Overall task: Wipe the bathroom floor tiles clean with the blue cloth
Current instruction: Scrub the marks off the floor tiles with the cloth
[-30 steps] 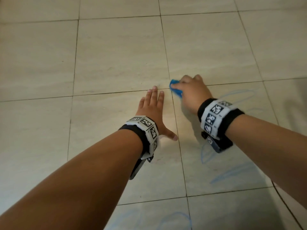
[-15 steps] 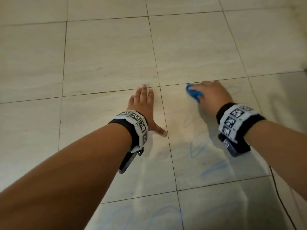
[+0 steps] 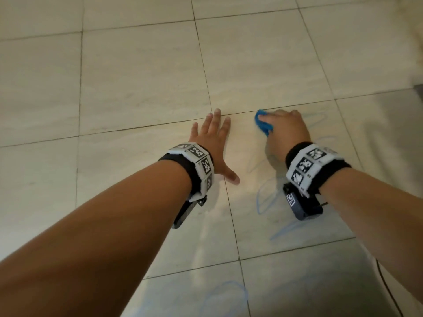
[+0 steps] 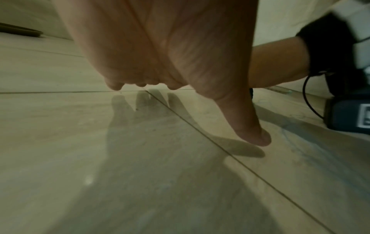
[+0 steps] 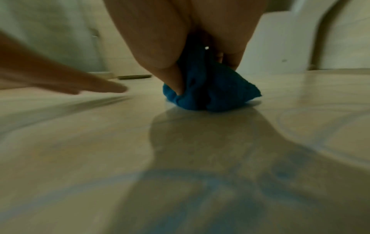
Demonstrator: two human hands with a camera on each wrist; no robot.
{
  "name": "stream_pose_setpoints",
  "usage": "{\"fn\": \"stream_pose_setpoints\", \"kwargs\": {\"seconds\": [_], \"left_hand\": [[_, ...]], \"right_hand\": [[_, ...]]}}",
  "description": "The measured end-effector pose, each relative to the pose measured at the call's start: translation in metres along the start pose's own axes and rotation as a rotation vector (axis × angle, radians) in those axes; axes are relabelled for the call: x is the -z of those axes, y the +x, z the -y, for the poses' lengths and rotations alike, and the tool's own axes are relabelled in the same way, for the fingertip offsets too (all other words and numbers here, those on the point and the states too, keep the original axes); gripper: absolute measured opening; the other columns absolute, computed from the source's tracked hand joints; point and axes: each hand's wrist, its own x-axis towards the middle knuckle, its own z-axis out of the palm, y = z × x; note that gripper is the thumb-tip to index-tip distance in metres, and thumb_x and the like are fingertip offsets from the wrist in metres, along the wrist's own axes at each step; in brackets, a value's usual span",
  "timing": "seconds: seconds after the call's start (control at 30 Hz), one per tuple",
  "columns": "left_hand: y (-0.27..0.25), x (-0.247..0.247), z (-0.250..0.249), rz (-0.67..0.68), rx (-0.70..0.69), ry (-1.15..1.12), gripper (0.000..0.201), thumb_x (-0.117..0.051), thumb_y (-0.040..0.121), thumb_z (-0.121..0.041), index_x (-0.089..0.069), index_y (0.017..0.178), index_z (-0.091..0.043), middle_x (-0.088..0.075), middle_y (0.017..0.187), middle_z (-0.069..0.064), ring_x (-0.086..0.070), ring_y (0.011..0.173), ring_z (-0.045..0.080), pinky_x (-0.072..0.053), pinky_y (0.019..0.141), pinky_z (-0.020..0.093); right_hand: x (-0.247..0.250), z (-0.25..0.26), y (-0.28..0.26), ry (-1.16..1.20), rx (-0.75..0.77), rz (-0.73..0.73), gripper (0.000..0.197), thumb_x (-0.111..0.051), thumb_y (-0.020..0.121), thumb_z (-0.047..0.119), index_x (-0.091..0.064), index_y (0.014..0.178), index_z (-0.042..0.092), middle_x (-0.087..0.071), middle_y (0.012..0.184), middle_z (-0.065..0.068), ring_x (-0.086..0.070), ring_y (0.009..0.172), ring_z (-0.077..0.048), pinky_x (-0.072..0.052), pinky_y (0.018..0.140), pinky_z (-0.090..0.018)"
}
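Mid-wipe: right hand (image 3: 286, 129) pinching bunched blue cloth (image 3: 263, 124) against floor tiles (image 3: 142, 76), left hand (image 3: 212, 143) spread flat. Next, probably nearer blue scribbles (image 3: 263, 197).

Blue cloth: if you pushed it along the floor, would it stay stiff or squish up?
Probably squish: the cloth is bunched into soft folds under the right hand. It looks light and floppy. On the glossy floor it likely slides easily.

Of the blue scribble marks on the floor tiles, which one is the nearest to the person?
The looping blue scribble at the bottom edge of the head view, on the tile below both wrists. The other marks lie farther out, around the right hand.
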Motion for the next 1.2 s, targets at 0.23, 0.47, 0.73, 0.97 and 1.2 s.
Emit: {"fn": "stream_pose_setpoints", "kwargs": {"seconds": [0.23, 0.47, 0.73, 0.97, 1.2], "left_hand": [[0.007, -0.005, -0.003, 0.026, 0.003, 0.020, 0.151, -0.078, 0.052, -0.072, 0.023, 0.149, -0.016, 0.033, 0.155, 0.008, 0.023, 0.145, 0.025, 0.003, 0.119, 0.049], [0.011, -0.008, -0.001, 0.011, -0.003, 0.018, 0.153, -0.078, 0.049, -0.074, 0.023, 0.149, -0.017, 0.032, 0.155, 0.009, 0.023, 0.145, 0.025, 0.003, 0.119, 0.049], [0.012, -0.009, 0.000, 0.004, -0.001, 0.024, 0.154, -0.077, 0.048, -0.076, 0.024, 0.149, -0.018, 0.034, 0.154, 0.007, 0.023, 0.145, 0.025, 0.003, 0.120, 0.050], [0.012, -0.011, 0.001, -0.008, -0.011, 0.006, 0.154, -0.077, 0.048, -0.075, 0.024, 0.149, -0.019, 0.033, 0.155, 0.007, 0.023, 0.145, 0.025, 0.003, 0.119, 0.050], [0.011, -0.011, 0.001, -0.008, -0.006, 0.018, 0.153, -0.076, 0.049, -0.077, 0.025, 0.149, -0.019, 0.034, 0.154, 0.007, 0.023, 0.145, 0.025, 0.004, 0.120, 0.049]], "right_hand": [[0.003, -0.023, -0.001, 0.144, 0.090, -0.114, 0.055, -0.052, 0.079, -0.005, -0.059, 0.126, 0.024, -0.056, 0.131, -0.006, -0.048, 0.113, -0.031, -0.039, 0.099, -0.033], [-0.003, 0.013, -0.038, 0.082, 0.290, 0.021, 0.048, -0.048, 0.089, 0.024, -0.048, 0.137, 0.026, -0.044, 0.143, 0.005, -0.042, 0.115, -0.025, -0.032, 0.103, -0.031], [-0.011, -0.012, 0.003, 0.131, 0.131, -0.188, 0.036, -0.052, 0.090, 0.014, -0.061, 0.125, 0.018, -0.056, 0.131, -0.003, -0.046, 0.111, -0.032, -0.033, 0.095, -0.033], [-0.006, -0.024, 0.005, 0.235, 0.110, -0.219, 0.032, -0.055, 0.087, 0.008, -0.061, 0.118, 0.012, -0.054, 0.109, 0.002, -0.054, 0.105, -0.024, -0.040, 0.085, -0.018], [-0.009, -0.018, -0.026, 0.177, 0.450, -0.043, 0.038, -0.061, 0.081, -0.003, -0.066, 0.117, 0.008, -0.060, 0.114, -0.015, -0.055, 0.096, -0.034, -0.040, 0.087, -0.030]]}}
